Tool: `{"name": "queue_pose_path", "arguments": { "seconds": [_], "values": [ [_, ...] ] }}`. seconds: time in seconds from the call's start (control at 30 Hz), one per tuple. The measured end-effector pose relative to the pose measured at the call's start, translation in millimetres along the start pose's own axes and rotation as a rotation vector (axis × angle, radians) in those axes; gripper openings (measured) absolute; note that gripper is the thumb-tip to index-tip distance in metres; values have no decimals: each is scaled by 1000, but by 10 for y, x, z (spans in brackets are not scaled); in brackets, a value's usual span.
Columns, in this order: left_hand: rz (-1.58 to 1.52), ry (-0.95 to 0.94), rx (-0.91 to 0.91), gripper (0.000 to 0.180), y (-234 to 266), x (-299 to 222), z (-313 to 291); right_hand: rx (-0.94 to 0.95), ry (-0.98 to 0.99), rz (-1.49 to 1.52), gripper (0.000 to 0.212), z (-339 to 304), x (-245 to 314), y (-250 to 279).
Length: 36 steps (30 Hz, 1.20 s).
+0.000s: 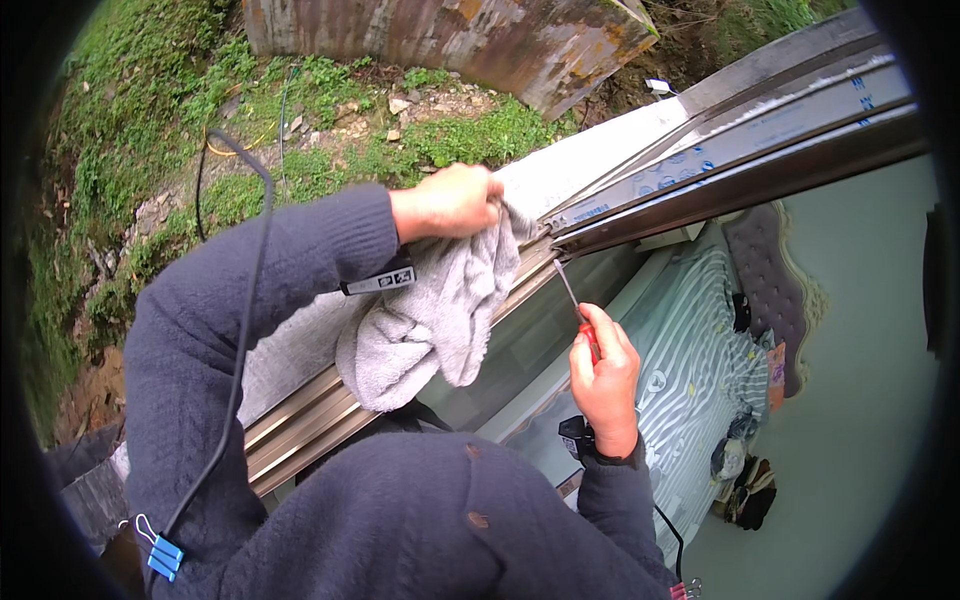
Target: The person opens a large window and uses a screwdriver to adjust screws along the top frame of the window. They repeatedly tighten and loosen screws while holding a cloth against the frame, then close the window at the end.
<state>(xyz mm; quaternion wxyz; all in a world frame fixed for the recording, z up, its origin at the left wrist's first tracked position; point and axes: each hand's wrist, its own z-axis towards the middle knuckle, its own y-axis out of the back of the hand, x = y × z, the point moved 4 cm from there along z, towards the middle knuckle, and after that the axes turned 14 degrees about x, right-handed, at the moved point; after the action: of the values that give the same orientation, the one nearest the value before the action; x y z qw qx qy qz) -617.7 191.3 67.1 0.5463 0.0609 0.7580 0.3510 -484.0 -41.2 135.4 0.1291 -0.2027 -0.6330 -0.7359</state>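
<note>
My left hand [452, 203] is closed on a bunched grey cloth [430, 310], which hangs down over the metal window track [310, 420]. In my right hand [605, 375] is a screwdriver [572, 292] with a red handle and a thin metal shaft. The screwdriver's tip points up at the corner where the track meets the upright window frame [740, 165]; whether it touches cannot be told. Blue-printed film covers part of that frame. Fingers of the left hand are partly hidden behind its knuckles and the cloth.
Outside lies a weedy slope [340, 150] below a stained concrete wall [440, 50]. Indoors is a bed with striped bedding [690, 350] and a tufted headboard [765, 290]. A black cable [255, 300] runs along my left arm, held by a blue binder clip [163, 557].
</note>
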Motion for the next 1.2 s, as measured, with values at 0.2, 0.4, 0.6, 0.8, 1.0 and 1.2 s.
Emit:
{"name": "queue_pose_path", "arguments": {
  "seconds": [0.2,0.4,0.6,0.8,1.0,1.2],
  "values": [
    [-132,11,-130,39,124,-24,72,37,18,-178,33,120,172,13],
    [-179,-4,-114,39,17,-30,220,42,49,-458,33,320,358,67],
    [-225,-15,-129,37,50,-13,446,95,45,-599,22,509,540,113],
    [-244,0,-92,40,52,28,497,171,87,-808,19,789,856,229],
    [-231,-19,-52,43,-10,19,544,219,242,-966,5,1437,919,238],
    [-220,-15,-63,38,-114,161,689,546,28,-1013,14,1920,787,-116]
  ]
}}
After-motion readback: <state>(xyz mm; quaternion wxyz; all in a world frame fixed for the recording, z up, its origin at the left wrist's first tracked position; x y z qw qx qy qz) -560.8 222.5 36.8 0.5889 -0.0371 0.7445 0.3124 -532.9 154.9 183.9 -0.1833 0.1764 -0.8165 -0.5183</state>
